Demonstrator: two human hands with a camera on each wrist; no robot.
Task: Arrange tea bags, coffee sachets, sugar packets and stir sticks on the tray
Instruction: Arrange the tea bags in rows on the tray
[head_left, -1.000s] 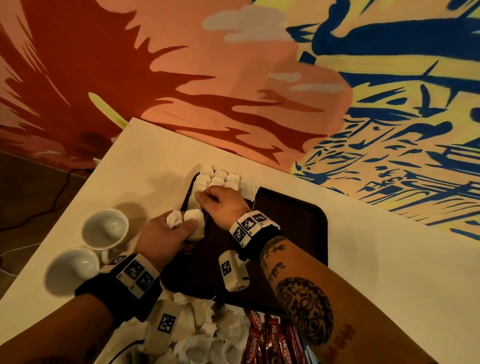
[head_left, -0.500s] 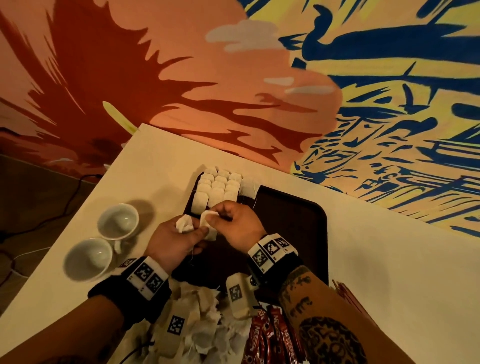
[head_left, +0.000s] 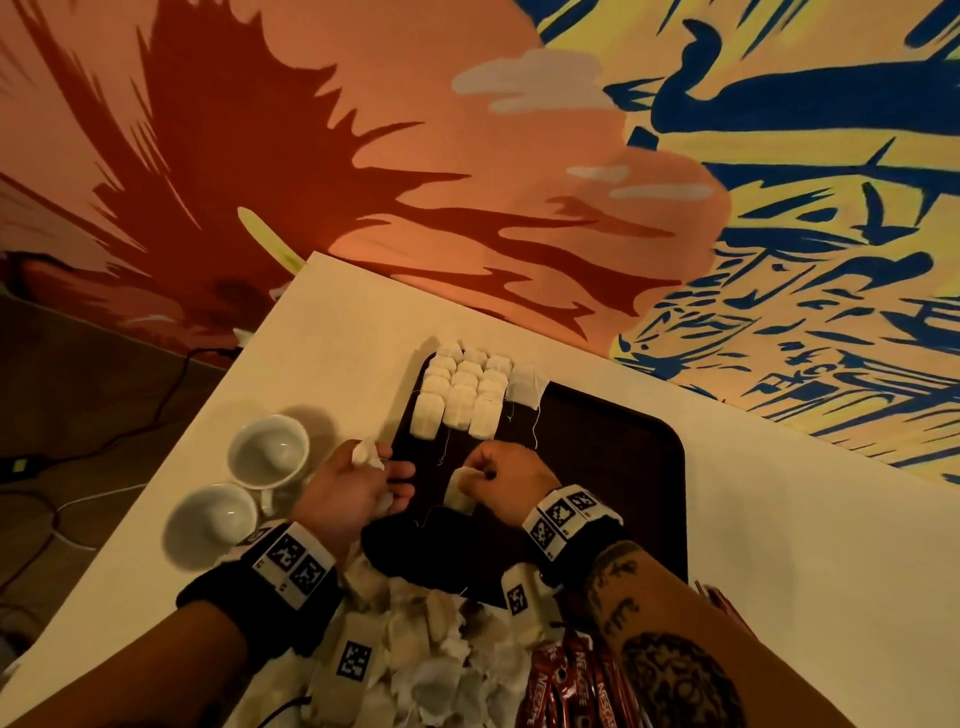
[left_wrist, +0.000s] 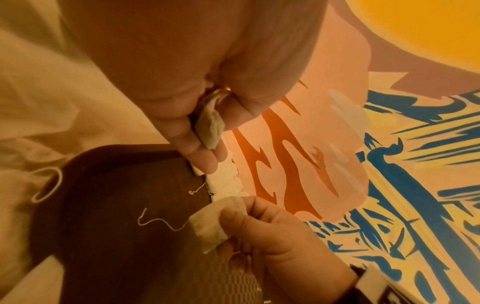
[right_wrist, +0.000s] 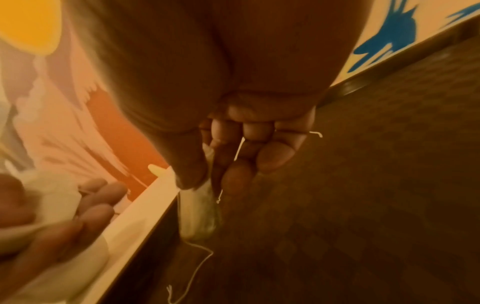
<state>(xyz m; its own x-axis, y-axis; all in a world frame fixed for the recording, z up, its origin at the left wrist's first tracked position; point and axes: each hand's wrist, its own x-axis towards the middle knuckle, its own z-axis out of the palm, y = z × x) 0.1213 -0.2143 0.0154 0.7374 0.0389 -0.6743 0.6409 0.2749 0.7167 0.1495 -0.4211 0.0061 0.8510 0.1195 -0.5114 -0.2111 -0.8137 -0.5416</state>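
Painted wall (head_left: 467, 130); red NESCAFE coffee sachets (head_left: 563, 686)

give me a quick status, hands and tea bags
Right hand pinches a tea bag over the tray. Left hand holds more tea bags. Three rows laid in the far corner. Nothing blocking.

On the table (head_left: 779, 545) lies a dark tray (head_left: 623, 467). Tea bags (head_left: 460, 395) lie in three neat rows at its far left corner. The right hand (head_left: 511, 475) pinches one tea bag (head_left: 460, 491) above the tray. The left hand (head_left: 348, 493) holds more bags at the tray's left edge. Two white cups (head_left: 239, 488) stand to the left. A loose pile of bags (head_left: 431, 660) and red sachets (head_left: 566, 686) lie near the person.
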